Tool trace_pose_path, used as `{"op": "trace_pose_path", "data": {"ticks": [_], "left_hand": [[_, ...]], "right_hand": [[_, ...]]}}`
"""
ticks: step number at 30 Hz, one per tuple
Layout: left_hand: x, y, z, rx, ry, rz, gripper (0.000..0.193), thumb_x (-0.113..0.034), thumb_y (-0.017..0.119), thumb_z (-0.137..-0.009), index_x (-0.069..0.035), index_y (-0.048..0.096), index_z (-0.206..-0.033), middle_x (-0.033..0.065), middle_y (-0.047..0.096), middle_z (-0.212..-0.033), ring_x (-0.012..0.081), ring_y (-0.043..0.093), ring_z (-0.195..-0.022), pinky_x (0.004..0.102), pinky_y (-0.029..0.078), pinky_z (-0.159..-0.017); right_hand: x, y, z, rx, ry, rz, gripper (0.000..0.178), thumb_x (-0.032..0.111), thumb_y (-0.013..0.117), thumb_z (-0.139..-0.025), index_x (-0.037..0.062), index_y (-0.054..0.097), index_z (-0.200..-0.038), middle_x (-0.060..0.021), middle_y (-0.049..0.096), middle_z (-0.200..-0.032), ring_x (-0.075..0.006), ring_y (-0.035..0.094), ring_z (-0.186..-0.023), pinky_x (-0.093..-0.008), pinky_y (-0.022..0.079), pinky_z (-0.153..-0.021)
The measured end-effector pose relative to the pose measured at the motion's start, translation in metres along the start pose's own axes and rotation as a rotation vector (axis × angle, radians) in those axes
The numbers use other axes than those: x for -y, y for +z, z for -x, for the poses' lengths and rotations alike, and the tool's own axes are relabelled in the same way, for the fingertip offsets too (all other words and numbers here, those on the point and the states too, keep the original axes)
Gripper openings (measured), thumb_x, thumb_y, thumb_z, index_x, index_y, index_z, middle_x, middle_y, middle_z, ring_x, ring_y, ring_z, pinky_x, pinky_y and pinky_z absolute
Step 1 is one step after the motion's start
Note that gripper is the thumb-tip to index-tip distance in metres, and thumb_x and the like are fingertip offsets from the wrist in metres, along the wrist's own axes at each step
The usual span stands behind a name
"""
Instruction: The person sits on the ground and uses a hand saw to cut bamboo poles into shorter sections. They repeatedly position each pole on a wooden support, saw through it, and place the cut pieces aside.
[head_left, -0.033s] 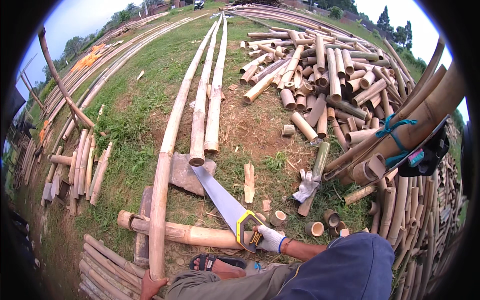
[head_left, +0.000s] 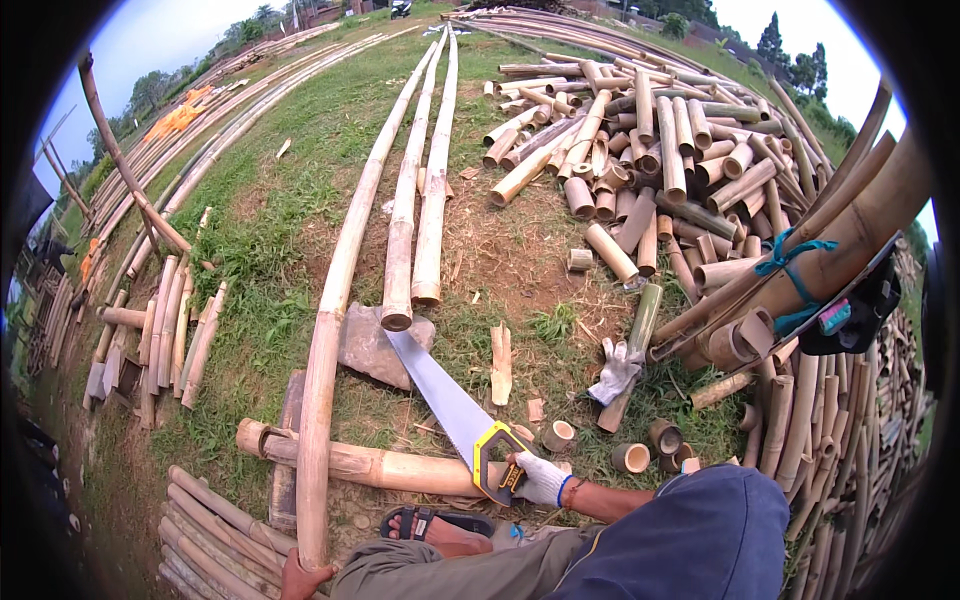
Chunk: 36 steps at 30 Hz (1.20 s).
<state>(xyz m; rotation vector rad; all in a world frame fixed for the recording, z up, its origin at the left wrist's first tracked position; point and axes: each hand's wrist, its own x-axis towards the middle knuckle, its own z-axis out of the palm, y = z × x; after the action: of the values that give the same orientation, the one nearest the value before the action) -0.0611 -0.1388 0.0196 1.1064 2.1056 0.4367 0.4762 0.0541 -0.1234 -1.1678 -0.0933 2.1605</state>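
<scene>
A hand saw (head_left: 440, 395) with a yellow and black handle is in my right hand (head_left: 542, 479), which wears a white glove. The saw's blade slants up and left, its tip near the end of a middle bamboo pole (head_left: 398, 270). My bare left hand (head_left: 304, 578) grips the near end of a long bamboo pole (head_left: 328, 370). That pole rests across a thick bamboo log (head_left: 385, 468) lying crosswise on the ground. The blade stands apart from the held pole, to its right.
A flat stone (head_left: 372, 350) lies under the middle pole's end. Cut bamboo pieces (head_left: 665, 150) are heaped at the far right. A white glove (head_left: 617, 372) and short bamboo rings (head_left: 630, 458) lie right of the saw. More bamboo (head_left: 220, 530) is stacked at the lower left.
</scene>
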Motion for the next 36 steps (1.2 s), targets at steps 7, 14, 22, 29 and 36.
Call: {"op": "trace_pose_path", "data": {"ticks": [7,14,22,29,36], "left_hand": [[0.154,-0.041,0.151,-0.114,-0.179,-0.073,0.095,-0.026,0.105,-0.053,0.000,0.059,-0.133,0.0215,0.074,-0.122,0.0301,0.072,-0.113,0.0455,0.057,-0.100],[0.201,0.023,0.204,-0.466,-0.382,-0.136,0.093,-0.011,0.095,-0.061,-0.008,0.058,-0.146,0.0202,0.071,-0.127,0.0403,0.068,-0.123,0.0488,0.054,-0.107],[0.180,0.157,0.187,-0.999,-0.646,0.157,0.106,-0.025,0.094,-0.077,-0.010,0.039,-0.167,0.0221,0.062,-0.148,0.0415,0.062,-0.135,0.0498,0.052,-0.112],[0.188,0.242,0.104,-0.841,-0.588,0.581,0.102,-0.032,0.093,-0.085,-0.011,0.038,-0.168,0.0223,0.061,-0.153,0.0390,0.062,-0.138,0.0487,0.051,-0.112],[0.213,0.228,0.118,-0.825,-0.612,0.404,0.082,-0.035,0.089,-0.089,-0.011,0.052,-0.159,0.0223,0.064,-0.150,0.0399,0.065,-0.133,0.0507,0.052,-0.110]], "right_hand": [[-0.003,0.033,0.008,-0.089,0.055,0.071,0.013,0.024,0.069,-0.106,0.0163,0.067,-0.116,-0.0004,0.065,-0.102,-0.0206,0.062,-0.096,-0.0432,0.054,-0.095],[0.007,-0.005,-0.026,-0.023,0.066,0.050,0.021,0.023,0.065,-0.102,0.0067,0.066,-0.116,-0.0133,0.072,-0.119,-0.0333,0.068,-0.115,-0.0521,0.055,-0.106],[0.036,-0.013,-0.025,-0.021,-0.076,0.585,0.018,0.023,0.064,-0.100,0.0076,0.069,-0.109,-0.0104,0.075,-0.112,-0.0291,0.071,-0.108,-0.0483,0.059,-0.101],[0.046,-0.031,-0.039,-0.025,0.028,0.548,0.021,0.029,0.065,-0.101,0.0098,0.069,-0.109,-0.0073,0.073,-0.115,-0.0243,0.070,-0.106,-0.0419,0.057,-0.096],[0.046,-0.031,-0.047,-0.018,0.133,0.604,0.030,0.039,0.063,-0.103,0.0101,0.069,-0.110,-0.0042,0.071,-0.117,-0.0206,0.068,-0.105,-0.0380,0.055,-0.092]]}}
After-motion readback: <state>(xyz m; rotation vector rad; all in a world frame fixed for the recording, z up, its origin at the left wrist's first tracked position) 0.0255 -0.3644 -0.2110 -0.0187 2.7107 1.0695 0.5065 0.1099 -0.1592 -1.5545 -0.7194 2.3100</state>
